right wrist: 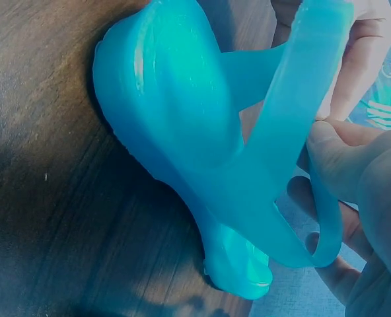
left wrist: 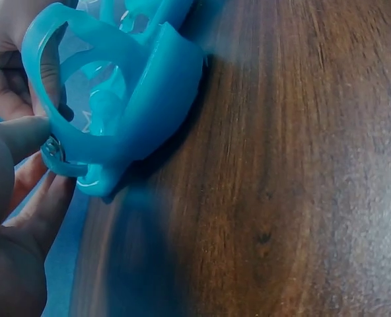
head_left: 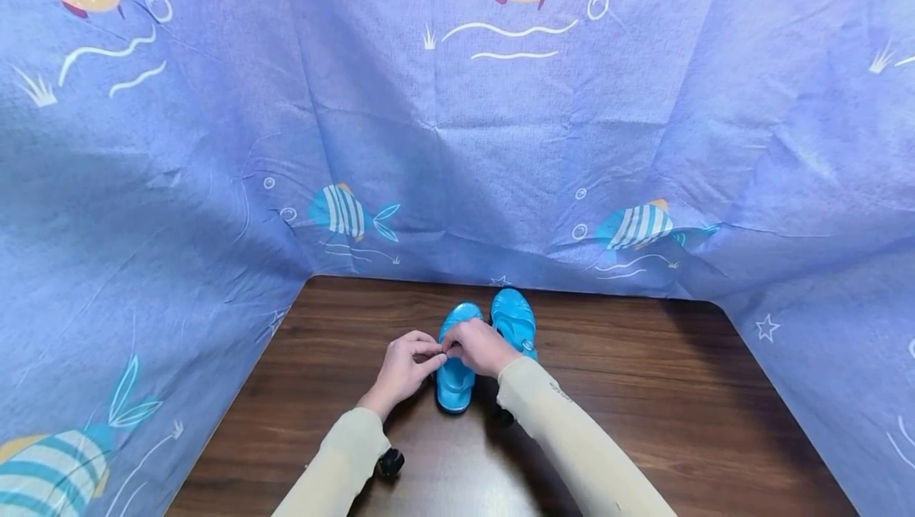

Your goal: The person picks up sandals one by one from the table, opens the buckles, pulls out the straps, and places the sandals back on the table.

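Observation:
A blue jelly sandal (head_left: 455, 388) stands on the table between my hands. My left hand (head_left: 404, 371) pinches its strap at the small metal buckle (left wrist: 53, 148), thumb on top and fingers beneath. From the other side my right hand (head_left: 480, 345) pinches the strap (right wrist: 294, 99) between thumb and fingers, and the band is lifted in a loop off the footbed. The fingertips of both hands meet over the sandal in the head view. Just to the right stands a second blue sandal (head_left: 513, 312), its strap partly hidden by my right hand.
The dark wooden table (head_left: 643, 390) has rounded far corners. A blue fabric curtain (head_left: 500, 136) printed with fish hangs behind it and along both sides. Below my left sleeve a black wrist device (head_left: 391, 463) shows.

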`<state>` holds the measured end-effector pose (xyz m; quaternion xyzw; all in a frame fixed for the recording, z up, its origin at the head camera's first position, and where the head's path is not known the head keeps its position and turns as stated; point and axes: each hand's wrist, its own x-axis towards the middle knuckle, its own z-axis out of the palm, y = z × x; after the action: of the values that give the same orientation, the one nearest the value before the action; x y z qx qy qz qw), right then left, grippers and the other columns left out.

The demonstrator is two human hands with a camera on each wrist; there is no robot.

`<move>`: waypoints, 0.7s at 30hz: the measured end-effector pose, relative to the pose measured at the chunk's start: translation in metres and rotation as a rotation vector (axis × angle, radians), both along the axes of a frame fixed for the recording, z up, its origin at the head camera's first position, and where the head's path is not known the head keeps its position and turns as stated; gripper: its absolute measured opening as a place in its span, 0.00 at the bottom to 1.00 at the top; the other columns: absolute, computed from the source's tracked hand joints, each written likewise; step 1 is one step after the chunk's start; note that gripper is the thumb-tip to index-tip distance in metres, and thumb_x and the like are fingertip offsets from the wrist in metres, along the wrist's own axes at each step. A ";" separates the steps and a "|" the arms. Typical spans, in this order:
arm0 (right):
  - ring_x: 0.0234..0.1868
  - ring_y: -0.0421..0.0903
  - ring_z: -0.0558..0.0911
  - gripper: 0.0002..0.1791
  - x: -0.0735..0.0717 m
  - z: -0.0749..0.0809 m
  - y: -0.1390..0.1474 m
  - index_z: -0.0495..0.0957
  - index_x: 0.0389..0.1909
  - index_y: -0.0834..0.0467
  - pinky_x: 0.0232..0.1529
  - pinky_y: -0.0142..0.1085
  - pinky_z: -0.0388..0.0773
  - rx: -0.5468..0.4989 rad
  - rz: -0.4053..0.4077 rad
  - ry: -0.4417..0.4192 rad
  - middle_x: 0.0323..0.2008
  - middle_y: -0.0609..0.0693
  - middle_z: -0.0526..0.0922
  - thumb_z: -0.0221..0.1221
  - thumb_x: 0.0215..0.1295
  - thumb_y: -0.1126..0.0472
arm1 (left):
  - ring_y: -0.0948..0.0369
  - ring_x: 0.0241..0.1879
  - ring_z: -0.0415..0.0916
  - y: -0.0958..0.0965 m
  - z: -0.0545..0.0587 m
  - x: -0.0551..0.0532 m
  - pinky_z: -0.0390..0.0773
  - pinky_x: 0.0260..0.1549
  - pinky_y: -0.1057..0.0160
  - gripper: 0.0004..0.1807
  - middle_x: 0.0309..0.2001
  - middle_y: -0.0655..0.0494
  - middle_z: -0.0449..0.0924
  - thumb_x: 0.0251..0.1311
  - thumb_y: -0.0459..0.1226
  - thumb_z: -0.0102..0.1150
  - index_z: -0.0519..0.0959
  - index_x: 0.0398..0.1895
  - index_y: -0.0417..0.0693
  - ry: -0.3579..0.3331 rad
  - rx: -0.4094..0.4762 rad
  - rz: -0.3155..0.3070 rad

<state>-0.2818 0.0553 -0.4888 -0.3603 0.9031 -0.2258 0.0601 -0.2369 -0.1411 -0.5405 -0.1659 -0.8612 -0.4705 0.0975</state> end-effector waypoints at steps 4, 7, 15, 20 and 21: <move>0.43 0.36 0.86 0.07 -0.001 0.000 0.001 0.92 0.44 0.52 0.48 0.32 0.86 0.008 0.011 0.021 0.40 0.42 0.91 0.67 0.71 0.62 | 0.59 0.41 0.87 0.001 -0.001 0.000 0.88 0.41 0.65 0.07 0.42 0.56 0.87 0.63 0.35 0.75 0.92 0.43 0.46 0.012 0.024 0.013; 0.43 0.36 0.86 0.07 -0.002 -0.001 0.002 0.92 0.44 0.52 0.48 0.32 0.86 0.007 0.016 0.021 0.40 0.42 0.91 0.67 0.72 0.62 | 0.59 0.42 0.88 0.002 -0.002 0.000 0.88 0.42 0.64 0.07 0.43 0.55 0.89 0.63 0.37 0.75 0.93 0.43 0.48 0.025 0.016 0.023; 0.43 0.36 0.87 0.07 -0.004 -0.003 0.004 0.91 0.44 0.53 0.49 0.32 0.86 -0.006 0.032 0.032 0.40 0.42 0.90 0.66 0.72 0.63 | 0.61 0.44 0.88 0.002 -0.001 0.001 0.87 0.44 0.64 0.08 0.43 0.58 0.91 0.62 0.39 0.76 0.93 0.43 0.52 0.005 0.009 0.053; 0.46 0.39 0.87 0.07 -0.004 -0.003 0.007 0.91 0.45 0.53 0.51 0.34 0.86 -0.008 0.028 0.028 0.42 0.44 0.90 0.66 0.72 0.63 | 0.61 0.45 0.88 0.003 -0.002 0.002 0.87 0.45 0.63 0.08 0.44 0.60 0.90 0.62 0.38 0.76 0.93 0.43 0.53 0.003 0.006 0.047; 0.46 0.39 0.87 0.07 -0.004 -0.003 0.007 0.91 0.44 0.53 0.52 0.34 0.86 -0.009 0.028 0.027 0.42 0.44 0.90 0.66 0.72 0.63 | 0.61 0.45 0.88 0.003 -0.002 0.001 0.87 0.45 0.63 0.08 0.43 0.60 0.90 0.62 0.38 0.76 0.93 0.43 0.53 0.003 0.007 0.044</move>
<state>-0.2853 0.0626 -0.4920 -0.3760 0.8977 -0.2242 0.0496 -0.2355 -0.1385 -0.5423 -0.1472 -0.8627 -0.4711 0.1100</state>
